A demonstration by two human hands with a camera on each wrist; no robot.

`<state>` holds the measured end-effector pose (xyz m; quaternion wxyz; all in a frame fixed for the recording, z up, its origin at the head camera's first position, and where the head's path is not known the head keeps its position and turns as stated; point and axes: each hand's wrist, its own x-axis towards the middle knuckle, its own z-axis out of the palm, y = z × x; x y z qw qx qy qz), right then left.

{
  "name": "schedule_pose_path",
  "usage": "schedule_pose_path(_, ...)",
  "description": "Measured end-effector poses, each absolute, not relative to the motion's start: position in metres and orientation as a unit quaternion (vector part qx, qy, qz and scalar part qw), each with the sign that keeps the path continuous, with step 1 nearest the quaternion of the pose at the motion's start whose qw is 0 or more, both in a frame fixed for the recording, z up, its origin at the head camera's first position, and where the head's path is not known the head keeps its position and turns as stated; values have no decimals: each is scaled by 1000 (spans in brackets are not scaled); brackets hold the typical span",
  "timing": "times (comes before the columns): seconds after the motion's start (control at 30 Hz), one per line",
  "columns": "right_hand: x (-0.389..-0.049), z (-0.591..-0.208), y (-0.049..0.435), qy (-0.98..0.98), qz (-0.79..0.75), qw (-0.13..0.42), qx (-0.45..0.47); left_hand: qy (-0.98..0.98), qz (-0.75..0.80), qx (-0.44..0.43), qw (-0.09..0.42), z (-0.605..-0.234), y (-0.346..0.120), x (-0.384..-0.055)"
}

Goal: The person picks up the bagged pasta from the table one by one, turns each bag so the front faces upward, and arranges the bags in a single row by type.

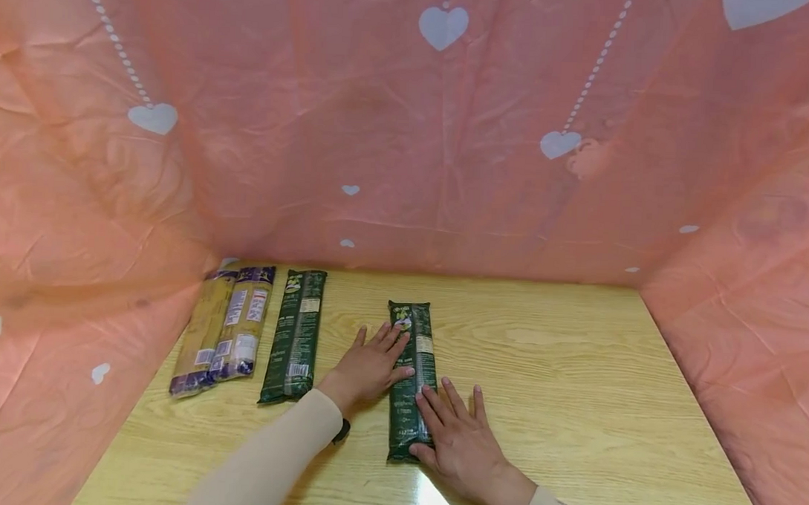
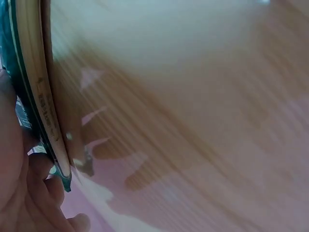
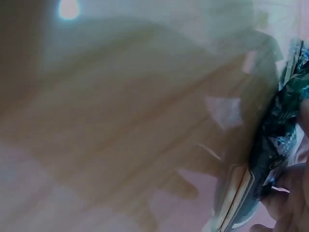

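Note:
A long dark green packet of spaghetti (image 1: 405, 420) lies flat on the table, pointing away from me. My left hand (image 1: 368, 366) touches its left side near the upper half, fingers spread and fairly straight. Lower down, my right hand (image 1: 463, 448) rests against the right edge with extended fingers, the thumb by the bottom end. In the left wrist view the packet (image 2: 19, 77) runs along the left margin beside the fingers. The right wrist view has the shiny packet (image 3: 273, 140) at its right side, fingertips against it.
Left of my left hand lies another green packet (image 1: 293, 338). Beyond it are two pasta packets with purple ends, one (image 1: 241, 328) overlapping the other (image 1: 201, 334). Pink curtains with hearts (image 1: 408, 156) enclose the wooden table (image 1: 561, 362) at the back and sides.

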<state>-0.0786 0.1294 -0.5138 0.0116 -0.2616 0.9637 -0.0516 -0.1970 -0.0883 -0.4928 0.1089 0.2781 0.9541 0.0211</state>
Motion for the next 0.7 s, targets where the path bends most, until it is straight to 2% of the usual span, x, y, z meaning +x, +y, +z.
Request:
schedule_pose_path(0.4, -57, -514, 187, 973, -42, -13, -225, 950, -6, 294, 108, -500, -17, -191)
schedule_pose_path(0.7, -46, -519, 190, 973, -51, -32, -221, 950, -14, 296, 94, -501, -15, -182)
